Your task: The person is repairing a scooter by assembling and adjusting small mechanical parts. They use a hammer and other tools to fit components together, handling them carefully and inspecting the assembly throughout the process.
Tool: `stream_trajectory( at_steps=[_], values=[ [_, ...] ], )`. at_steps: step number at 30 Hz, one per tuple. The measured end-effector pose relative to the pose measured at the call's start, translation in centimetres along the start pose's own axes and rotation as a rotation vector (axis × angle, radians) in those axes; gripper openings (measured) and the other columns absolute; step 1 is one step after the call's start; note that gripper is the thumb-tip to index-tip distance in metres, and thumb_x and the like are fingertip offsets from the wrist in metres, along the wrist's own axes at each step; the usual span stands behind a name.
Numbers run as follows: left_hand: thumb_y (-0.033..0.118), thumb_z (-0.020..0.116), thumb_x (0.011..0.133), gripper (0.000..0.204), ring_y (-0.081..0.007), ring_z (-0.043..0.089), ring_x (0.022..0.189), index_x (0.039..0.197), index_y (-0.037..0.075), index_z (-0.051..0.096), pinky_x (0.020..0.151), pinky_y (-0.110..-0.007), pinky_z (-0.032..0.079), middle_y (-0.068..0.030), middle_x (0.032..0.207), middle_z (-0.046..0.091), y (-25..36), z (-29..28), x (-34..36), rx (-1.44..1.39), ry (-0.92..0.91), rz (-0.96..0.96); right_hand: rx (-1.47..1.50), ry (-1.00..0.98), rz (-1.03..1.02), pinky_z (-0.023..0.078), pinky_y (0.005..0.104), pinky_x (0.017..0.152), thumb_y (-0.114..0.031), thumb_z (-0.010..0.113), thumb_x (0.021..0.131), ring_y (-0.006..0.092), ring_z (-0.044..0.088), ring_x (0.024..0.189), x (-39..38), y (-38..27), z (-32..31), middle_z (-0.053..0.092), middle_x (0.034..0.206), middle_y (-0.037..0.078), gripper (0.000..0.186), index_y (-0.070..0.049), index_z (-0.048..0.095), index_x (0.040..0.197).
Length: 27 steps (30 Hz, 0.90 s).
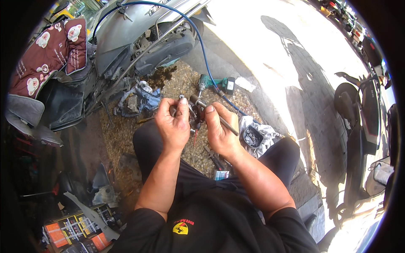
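Observation:
Both my hands are raised close together over the ground between my knees. My left hand (174,122) is closed, pinching a small shiny metal piece (182,97) with a round end between thumb and forefinger. Its exact kind is too small to tell. My right hand (222,130) is wrapped round a metal bar (229,125) with a thicker, socket-like end (194,99) pointing toward my left hand. Dark metal parts show in the gap between the hands, partly hidden by the fingers.
A green cordless impact wrench (218,83) lies beyond my hands, with a blue hose (203,44) across it. A scooter (126,46) stands at the far left. Near my right knee is a black tray (253,135) of small parts. Boxes (71,230) lie lower left; another scooter (367,114) stands right.

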<state>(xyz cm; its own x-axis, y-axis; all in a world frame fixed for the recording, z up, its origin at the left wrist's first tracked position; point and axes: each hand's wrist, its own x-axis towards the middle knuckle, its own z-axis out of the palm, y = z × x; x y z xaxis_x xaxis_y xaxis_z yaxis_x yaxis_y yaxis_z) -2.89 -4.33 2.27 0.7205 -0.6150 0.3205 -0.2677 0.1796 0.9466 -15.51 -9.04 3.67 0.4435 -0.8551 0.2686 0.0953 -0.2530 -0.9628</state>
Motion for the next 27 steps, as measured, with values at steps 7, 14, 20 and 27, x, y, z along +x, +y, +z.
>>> stream_trajectory(
  at_steps=[7, 14, 20, 27],
  values=[
    [0.013, 0.064, 0.096, 0.018, -0.0033, 0.047, 0.06, 0.084, 0.002, 0.056, 0.054, -0.021, 0.038, 0.0029, 0.071, 0.055, 0.1, -0.1, 0.3, -0.145, 0.056, -0.098, 0.035, -0.025, 0.105, 0.04, 0.0317, 0.052, -0.028, 0.048, 0.103, 0.0142, 0.05, 0.055, -0.6, 0.2, -1.1, 0.053, 0.059, 0.007, 0.038, 0.002, 0.062, 0.084],
    [0.011, 0.064, 0.096, 0.016, -0.003, 0.047, 0.062, 0.086, 0.001, 0.057, 0.054, -0.021, 0.038, 0.0026, 0.071, 0.057, -0.1, 0.0, 0.0, -0.125, 0.027, -0.1, -0.004, -0.015, -0.126, 0.041, 0.0381, 0.047, -0.015, 0.054, 0.099, 0.0281, 0.054, 0.046, 0.4, 0.3, -0.8, 0.053, 0.055, 0.016, 0.029, 0.0, 0.053, 0.074],
    [0.01, 0.064, 0.095, 0.015, -0.0027, 0.048, 0.063, 0.086, 0.001, 0.057, 0.055, -0.021, 0.038, 0.0024, 0.072, 0.057, 0.0, -0.2, -0.1, -0.148, -0.01, -0.073, -0.063, -0.051, -0.109, 0.042, 0.0405, 0.047, -0.014, 0.055, 0.097, 0.0349, 0.059, 0.05, 0.8, -0.5, -1.1, 0.055, 0.056, 0.019, 0.027, 0.0, 0.053, 0.074],
    [0.008, 0.064, 0.095, 0.014, -0.0024, 0.049, 0.063, 0.086, 0.0, 0.056, 0.054, -0.02, 0.038, 0.0024, 0.071, 0.057, 0.2, -0.2, 0.0, -0.118, -0.029, -0.055, -0.124, -0.104, -0.068, 0.044, 0.0436, 0.05, -0.012, 0.057, 0.096, 0.0418, 0.062, 0.057, 1.3, -1.4, -1.5, 0.056, 0.058, 0.023, 0.024, 0.001, 0.055, 0.076]
  ],
)
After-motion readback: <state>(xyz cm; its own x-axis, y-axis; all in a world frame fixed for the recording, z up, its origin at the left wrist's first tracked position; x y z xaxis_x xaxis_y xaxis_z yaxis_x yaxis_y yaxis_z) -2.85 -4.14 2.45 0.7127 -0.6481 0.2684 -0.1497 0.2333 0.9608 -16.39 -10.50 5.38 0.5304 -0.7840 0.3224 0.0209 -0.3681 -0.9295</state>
